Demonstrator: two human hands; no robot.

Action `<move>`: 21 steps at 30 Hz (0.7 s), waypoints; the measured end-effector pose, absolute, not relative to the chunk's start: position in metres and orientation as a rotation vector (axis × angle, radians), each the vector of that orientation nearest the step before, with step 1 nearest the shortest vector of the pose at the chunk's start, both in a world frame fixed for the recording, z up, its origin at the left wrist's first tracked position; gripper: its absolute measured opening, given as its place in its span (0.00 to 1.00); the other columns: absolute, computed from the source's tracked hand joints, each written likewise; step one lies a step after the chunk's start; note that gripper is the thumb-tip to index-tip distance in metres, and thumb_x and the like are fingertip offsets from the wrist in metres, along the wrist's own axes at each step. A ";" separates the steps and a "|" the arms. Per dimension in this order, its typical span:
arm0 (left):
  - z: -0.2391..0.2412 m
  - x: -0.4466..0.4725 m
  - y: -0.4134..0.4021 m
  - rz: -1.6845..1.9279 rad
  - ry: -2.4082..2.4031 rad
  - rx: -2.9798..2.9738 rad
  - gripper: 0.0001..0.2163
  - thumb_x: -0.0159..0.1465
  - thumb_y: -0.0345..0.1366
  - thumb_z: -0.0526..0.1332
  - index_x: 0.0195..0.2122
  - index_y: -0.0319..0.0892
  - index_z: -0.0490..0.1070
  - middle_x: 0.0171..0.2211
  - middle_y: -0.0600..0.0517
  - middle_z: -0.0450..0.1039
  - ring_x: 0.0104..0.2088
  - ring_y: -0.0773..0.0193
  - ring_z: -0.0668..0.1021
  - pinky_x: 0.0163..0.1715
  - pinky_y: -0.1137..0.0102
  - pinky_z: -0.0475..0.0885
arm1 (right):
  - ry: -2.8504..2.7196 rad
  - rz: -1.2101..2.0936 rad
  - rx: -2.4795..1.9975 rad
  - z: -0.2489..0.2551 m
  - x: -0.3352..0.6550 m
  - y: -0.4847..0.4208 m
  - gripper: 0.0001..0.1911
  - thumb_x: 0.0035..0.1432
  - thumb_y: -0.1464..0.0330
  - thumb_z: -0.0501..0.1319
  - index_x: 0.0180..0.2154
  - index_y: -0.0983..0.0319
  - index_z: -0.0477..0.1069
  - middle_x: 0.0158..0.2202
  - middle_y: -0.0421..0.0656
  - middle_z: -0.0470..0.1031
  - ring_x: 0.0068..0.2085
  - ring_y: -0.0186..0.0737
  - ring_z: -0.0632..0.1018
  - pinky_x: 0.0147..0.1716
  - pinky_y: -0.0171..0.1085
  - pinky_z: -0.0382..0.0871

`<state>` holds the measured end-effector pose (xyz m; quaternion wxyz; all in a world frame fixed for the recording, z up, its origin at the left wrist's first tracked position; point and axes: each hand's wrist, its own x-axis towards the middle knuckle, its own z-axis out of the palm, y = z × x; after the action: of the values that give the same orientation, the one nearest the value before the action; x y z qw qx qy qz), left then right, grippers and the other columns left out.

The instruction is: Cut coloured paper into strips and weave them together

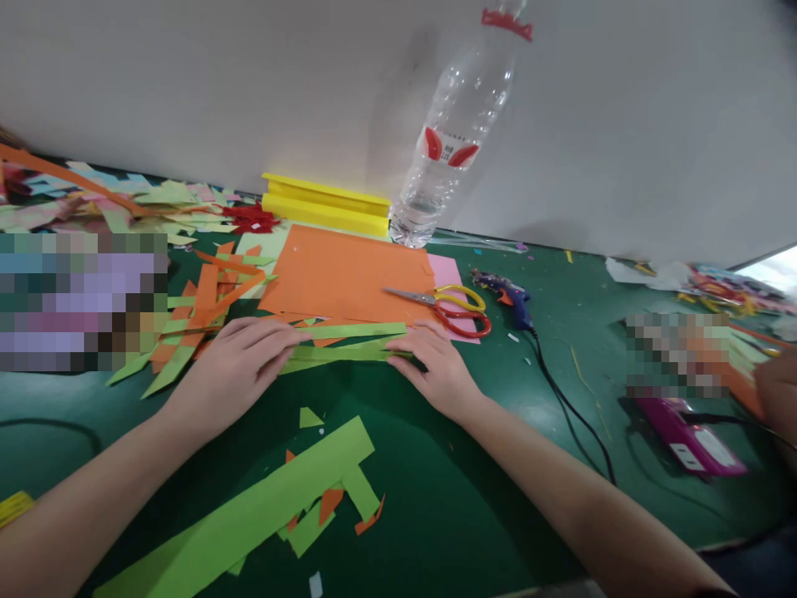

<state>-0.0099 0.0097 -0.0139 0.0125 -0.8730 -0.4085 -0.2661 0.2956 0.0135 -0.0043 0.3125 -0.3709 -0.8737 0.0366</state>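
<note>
Light green paper strips [354, 330] stretch between my two hands just above the green table. My left hand [233, 370] lies over their left part, fingers bent and pressed together on the paper. At the strips' right ends, my right hand [442, 374] pinches them between thumb and fingers. To the left, orange and green strips [208, 295] cross one another and run in under my left hand. Just beyond my hands lies an orange paper sheet [349, 270], with scissors [439, 301] with yellow and red handles on its right edge.
A plastic bottle [466, 104] leans at the wall beside folded yellow paper [327, 206]. Right of the scissors lies a glue gun [518, 306] with its cord. A magenta power strip [691, 436] is near another person's hand [775, 382]. Green paper offcuts [267, 507] lie in front.
</note>
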 end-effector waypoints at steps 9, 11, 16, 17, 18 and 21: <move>-0.007 -0.008 0.010 -0.898 -1.286 -2.625 0.11 0.71 0.36 0.49 0.52 0.48 0.67 0.43 0.49 0.76 0.41 0.56 0.77 0.43 0.59 0.71 | -2.213 0.044 -1.027 -0.006 0.296 0.014 0.04 0.64 0.68 0.59 0.41 0.56 0.71 0.35 0.41 0.81 0.35 0.41 0.80 0.50 0.51 0.69; -0.007 -0.007 0.010 -0.880 -1.308 -2.621 0.11 0.71 0.35 0.49 0.51 0.47 0.66 0.43 0.48 0.75 0.41 0.56 0.77 0.43 0.59 0.71 | -2.209 0.036 -1.026 -0.006 0.296 0.014 0.04 0.63 0.68 0.59 0.41 0.57 0.71 0.34 0.41 0.81 0.34 0.41 0.79 0.49 0.50 0.69; -0.006 -0.007 0.010 -0.905 -1.372 -2.628 0.12 0.71 0.37 0.49 0.50 0.47 0.68 0.43 0.49 0.76 0.40 0.56 0.78 0.42 0.60 0.71 | -2.207 0.077 -1.062 -0.006 0.297 0.015 0.04 0.64 0.67 0.59 0.41 0.57 0.70 0.33 0.41 0.80 0.34 0.41 0.79 0.48 0.50 0.69; -0.005 -0.006 0.009 -0.904 -1.384 -2.633 0.12 0.71 0.37 0.49 0.50 0.47 0.68 0.43 0.49 0.76 0.41 0.56 0.78 0.42 0.60 0.71 | -2.205 0.085 -1.063 -0.006 0.297 0.015 0.04 0.64 0.67 0.58 0.41 0.57 0.70 0.33 0.41 0.80 0.34 0.41 0.79 0.48 0.51 0.69; -0.004 -0.006 0.009 -0.896 -1.395 -2.638 0.11 0.71 0.37 0.49 0.50 0.47 0.68 0.43 0.49 0.76 0.41 0.56 0.78 0.43 0.60 0.71 | -2.202 0.090 -1.057 -0.006 0.297 0.016 0.04 0.64 0.67 0.59 0.41 0.56 0.70 0.32 0.40 0.80 0.33 0.40 0.78 0.48 0.51 0.69; -0.002 -0.006 0.008 -0.866 -1.412 -2.644 0.11 0.71 0.36 0.49 0.49 0.47 0.68 0.43 0.49 0.76 0.42 0.57 0.78 0.44 0.61 0.71 | -2.192 0.099 -1.030 -0.007 0.297 0.017 0.04 0.63 0.68 0.59 0.41 0.57 0.70 0.28 0.38 0.78 0.29 0.38 0.76 0.49 0.50 0.68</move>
<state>-0.0057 0.0082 -0.0018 0.0107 -0.8475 -0.4524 -0.2776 0.2967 0.0167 -0.0073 0.3512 -0.3977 -0.8468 0.0381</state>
